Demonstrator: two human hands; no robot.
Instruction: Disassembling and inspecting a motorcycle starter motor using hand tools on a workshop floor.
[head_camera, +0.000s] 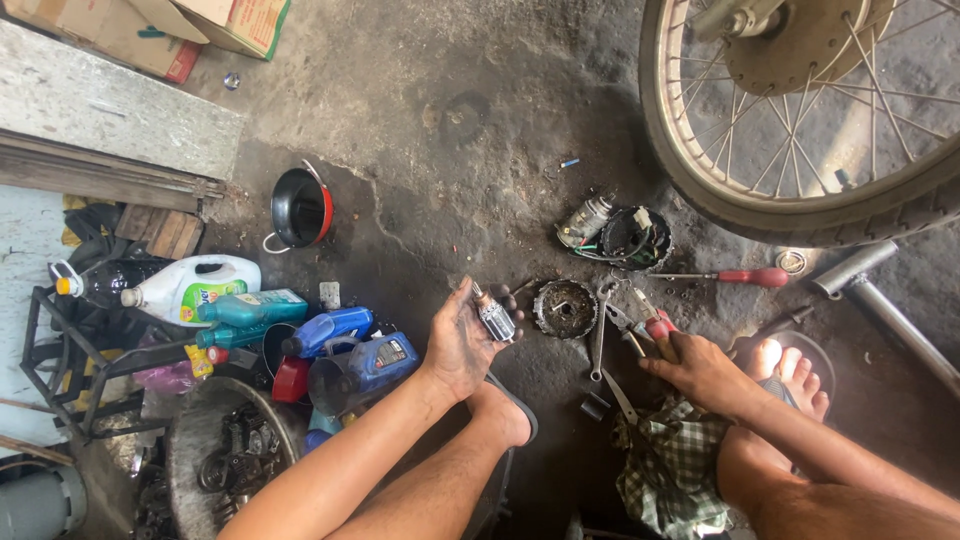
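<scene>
My left hand (462, 342) is raised over the oily floor and grips a small metal motor armature (494, 318) with a short shaft sticking up. My right hand (697, 366) rests low on the floor and closes on the red handles of a pair of pliers (643, 328). Between the hands lie a round toothed metal part (565, 308) and a wrench (600, 340). Further off sit a small cylindrical motor body (585, 220), a black round cover with wires (637, 238) and a red-handled screwdriver (735, 276).
A spoked motorcycle wheel (800, 210) stands at the upper right, a metal tube (880, 300) beside it. Oil bottles (330, 345) and a white jug (195, 285) crowd the left, with a red-and-black funnel (300, 208). A checked rag (675, 465) lies by my feet.
</scene>
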